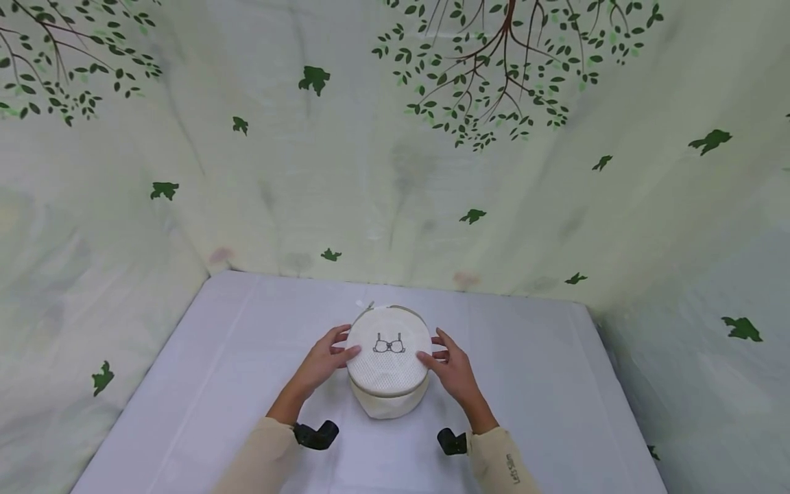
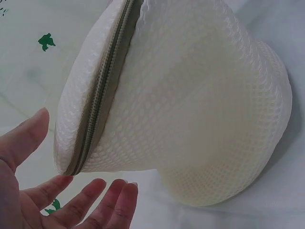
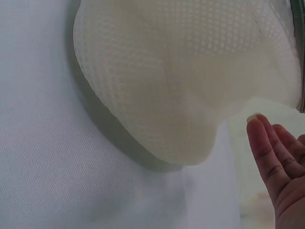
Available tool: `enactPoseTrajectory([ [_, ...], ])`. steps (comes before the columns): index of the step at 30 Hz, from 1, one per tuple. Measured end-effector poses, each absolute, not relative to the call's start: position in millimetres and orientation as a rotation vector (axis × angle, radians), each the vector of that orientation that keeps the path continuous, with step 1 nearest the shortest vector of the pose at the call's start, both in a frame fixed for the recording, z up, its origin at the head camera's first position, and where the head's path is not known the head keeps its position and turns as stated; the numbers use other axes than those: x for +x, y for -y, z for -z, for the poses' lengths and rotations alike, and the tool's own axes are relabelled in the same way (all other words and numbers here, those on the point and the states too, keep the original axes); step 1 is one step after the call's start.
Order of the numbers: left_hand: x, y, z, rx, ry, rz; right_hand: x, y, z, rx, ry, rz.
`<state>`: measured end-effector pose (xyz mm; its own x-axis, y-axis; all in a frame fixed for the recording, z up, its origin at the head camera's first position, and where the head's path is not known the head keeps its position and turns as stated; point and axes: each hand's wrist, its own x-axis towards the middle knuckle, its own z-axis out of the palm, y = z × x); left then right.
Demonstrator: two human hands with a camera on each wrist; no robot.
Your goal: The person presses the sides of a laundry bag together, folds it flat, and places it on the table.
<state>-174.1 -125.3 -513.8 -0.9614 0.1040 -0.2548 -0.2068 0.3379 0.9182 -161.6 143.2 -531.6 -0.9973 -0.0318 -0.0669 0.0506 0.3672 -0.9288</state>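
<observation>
Sleeves (image 1: 258, 456) at 7 and 5 o'clock; your left hand (image 1: 322, 358) at 9, right hand (image 1: 453, 367) at 3, flanking mesh bag (image 1: 389, 374) (bra print (image 1: 389, 345) atop), both hands uncurled.

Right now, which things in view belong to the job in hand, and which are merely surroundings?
Likely in the job:
mesh bag
zip
left fingers
right fingers

Surroundings:
table
leaf-printed wall sheet
left wrist camera
right wrist camera

Creamy-white mesh bag (image 1: 387, 374); dark bra print (image 1: 389, 344); zip (image 2: 103, 90) seemingly olive.
</observation>
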Motion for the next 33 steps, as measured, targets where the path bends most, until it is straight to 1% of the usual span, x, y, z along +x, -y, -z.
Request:
enactPoseTrajectory([
  [4,-174.6,123.3,513.7,-0.088,-2.273,-1.734,-161.8,-142.8,529.5,0.003,-2.425,1.804],
  [7,-174.5,122.3,513.2,-0.095,-2.238,-1.760,-159.1,-140.8,515.4,-0.016,-2.328,1.874],
  [10,-174.2,120.7,513.9,-0.100,-2.223,-1.764,-161.2,-140.8,514.0,-0.014,-2.231,1.937],
  [15,-174.1,117.4,514.5,-0.102,-2.218,-1.762,-171.1,-142.0,530.2,0.030,-2.105,2.011],
  [27,-176.2,112.6,516.4,-0.129,-2.185,-1.791,-176.8,-136.2,531.3,0.184,-1.909,2.090],
  [33,-177.5,110.2,517.2,-0.154,-2.171,-1.789,-176.2,-137.3,530.8,0.193,-1.869,2.104],
])
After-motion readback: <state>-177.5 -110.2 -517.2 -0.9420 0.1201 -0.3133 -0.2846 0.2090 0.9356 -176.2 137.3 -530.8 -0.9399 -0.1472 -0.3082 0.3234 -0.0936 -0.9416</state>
